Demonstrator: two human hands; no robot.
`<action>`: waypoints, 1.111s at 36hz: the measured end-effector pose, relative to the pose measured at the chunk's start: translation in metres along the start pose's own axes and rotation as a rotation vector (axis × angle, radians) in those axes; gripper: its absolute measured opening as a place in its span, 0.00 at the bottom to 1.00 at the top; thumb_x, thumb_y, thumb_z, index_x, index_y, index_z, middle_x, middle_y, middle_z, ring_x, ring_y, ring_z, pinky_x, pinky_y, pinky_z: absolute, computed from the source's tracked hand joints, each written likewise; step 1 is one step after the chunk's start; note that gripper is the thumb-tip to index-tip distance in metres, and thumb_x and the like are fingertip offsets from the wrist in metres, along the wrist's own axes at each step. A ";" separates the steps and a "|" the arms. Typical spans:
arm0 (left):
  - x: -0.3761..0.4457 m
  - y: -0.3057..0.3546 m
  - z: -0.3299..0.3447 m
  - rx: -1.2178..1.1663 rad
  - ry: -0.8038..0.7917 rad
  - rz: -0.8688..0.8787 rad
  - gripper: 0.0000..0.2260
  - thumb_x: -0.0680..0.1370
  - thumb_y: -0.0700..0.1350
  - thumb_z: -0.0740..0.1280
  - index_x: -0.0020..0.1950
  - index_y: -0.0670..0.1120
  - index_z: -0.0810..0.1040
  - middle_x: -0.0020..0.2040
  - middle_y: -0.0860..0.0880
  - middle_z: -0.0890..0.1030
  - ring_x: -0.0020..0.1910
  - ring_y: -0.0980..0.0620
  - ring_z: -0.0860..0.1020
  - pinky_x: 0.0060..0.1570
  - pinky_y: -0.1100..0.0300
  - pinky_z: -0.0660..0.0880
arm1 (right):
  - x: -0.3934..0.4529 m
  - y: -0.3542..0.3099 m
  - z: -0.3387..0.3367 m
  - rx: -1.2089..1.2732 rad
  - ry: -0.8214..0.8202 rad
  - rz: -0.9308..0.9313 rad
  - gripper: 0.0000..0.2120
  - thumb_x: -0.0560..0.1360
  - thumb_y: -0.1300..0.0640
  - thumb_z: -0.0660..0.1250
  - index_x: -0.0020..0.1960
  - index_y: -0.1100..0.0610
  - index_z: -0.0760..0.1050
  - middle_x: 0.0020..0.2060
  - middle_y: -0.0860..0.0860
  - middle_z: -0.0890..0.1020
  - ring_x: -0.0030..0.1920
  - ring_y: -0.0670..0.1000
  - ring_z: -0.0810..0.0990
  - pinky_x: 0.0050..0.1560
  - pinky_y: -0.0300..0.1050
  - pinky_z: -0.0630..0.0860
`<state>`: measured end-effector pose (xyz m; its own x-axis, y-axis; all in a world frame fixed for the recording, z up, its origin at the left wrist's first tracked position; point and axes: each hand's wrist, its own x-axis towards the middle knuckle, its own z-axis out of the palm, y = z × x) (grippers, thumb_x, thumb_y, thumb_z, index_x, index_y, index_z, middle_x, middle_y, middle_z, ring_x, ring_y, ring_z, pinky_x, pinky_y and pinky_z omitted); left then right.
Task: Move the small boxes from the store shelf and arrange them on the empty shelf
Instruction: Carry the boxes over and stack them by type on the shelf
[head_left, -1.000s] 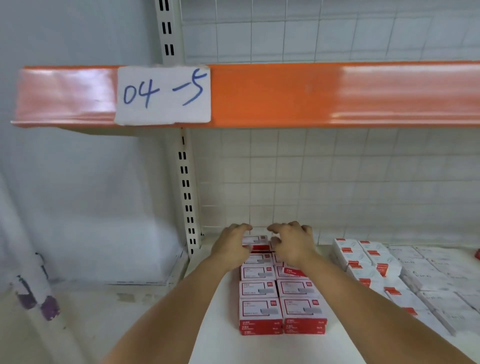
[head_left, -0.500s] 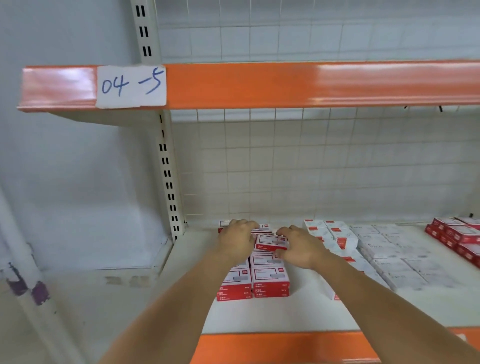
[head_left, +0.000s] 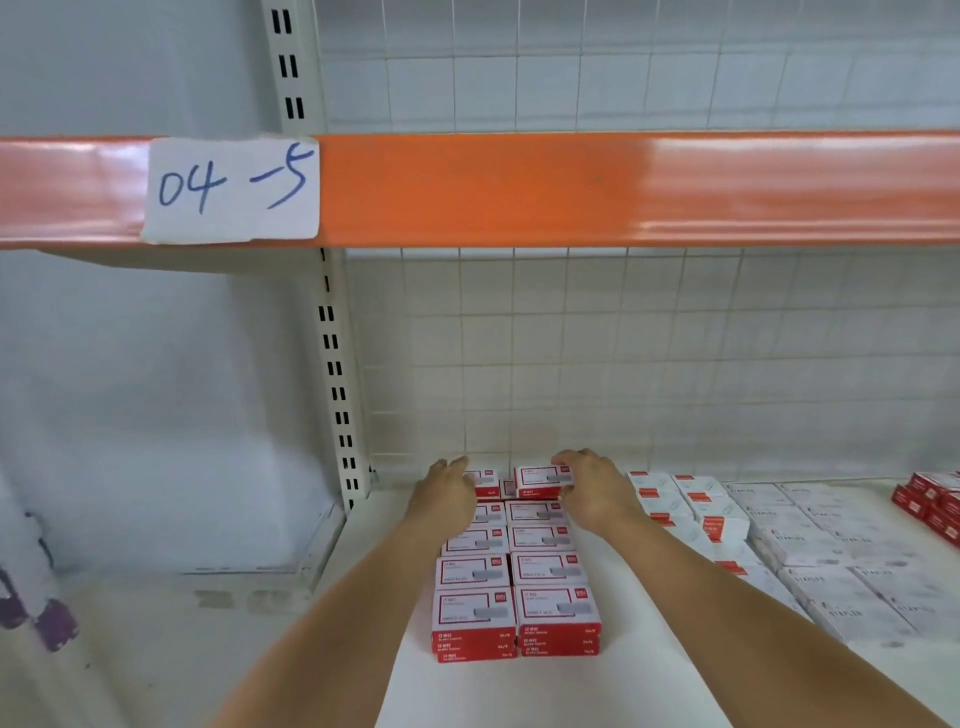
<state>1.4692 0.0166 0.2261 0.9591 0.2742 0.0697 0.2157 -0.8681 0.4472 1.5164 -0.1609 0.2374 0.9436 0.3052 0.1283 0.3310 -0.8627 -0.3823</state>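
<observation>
An orange shelf beam (head_left: 623, 187) runs across the upper part of the view — a white paper label (head_left: 231, 189) handwritten "04 -5" in blue is stuck on its left part. Behind and below the beam stands a slotted white upright post (head_left: 337, 395), with a white wire grid panel (head_left: 649, 358) to its right. Far below the beam's left end, near the view's edge, sits a blurred purple object (head_left: 52, 621).
</observation>
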 end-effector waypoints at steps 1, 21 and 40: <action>0.003 -0.002 0.001 -0.022 -0.001 -0.010 0.20 0.84 0.44 0.50 0.77 0.46 0.60 0.77 0.43 0.59 0.74 0.45 0.61 0.71 0.55 0.59 | 0.002 -0.001 0.002 0.007 -0.014 0.009 0.22 0.78 0.62 0.61 0.71 0.51 0.68 0.66 0.52 0.73 0.63 0.54 0.73 0.58 0.51 0.76; -0.005 -0.007 0.001 0.038 0.022 0.013 0.22 0.84 0.49 0.53 0.78 0.49 0.55 0.78 0.45 0.56 0.75 0.43 0.57 0.72 0.50 0.60 | 0.005 -0.013 0.015 0.053 -0.038 -0.021 0.24 0.80 0.55 0.59 0.75 0.51 0.61 0.71 0.53 0.68 0.69 0.56 0.68 0.67 0.55 0.69; -0.130 0.000 0.005 0.192 0.252 0.200 0.17 0.81 0.55 0.57 0.64 0.48 0.74 0.62 0.50 0.74 0.62 0.50 0.69 0.59 0.55 0.68 | -0.127 -0.012 0.002 -0.128 0.223 -0.231 0.15 0.82 0.51 0.54 0.66 0.49 0.71 0.63 0.45 0.74 0.63 0.49 0.70 0.61 0.46 0.63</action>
<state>1.3459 -0.0209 0.2128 0.9158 0.1640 0.3665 0.0822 -0.9700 0.2286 1.3931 -0.1886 0.2241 0.8168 0.4150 0.4007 0.5210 -0.8289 -0.2035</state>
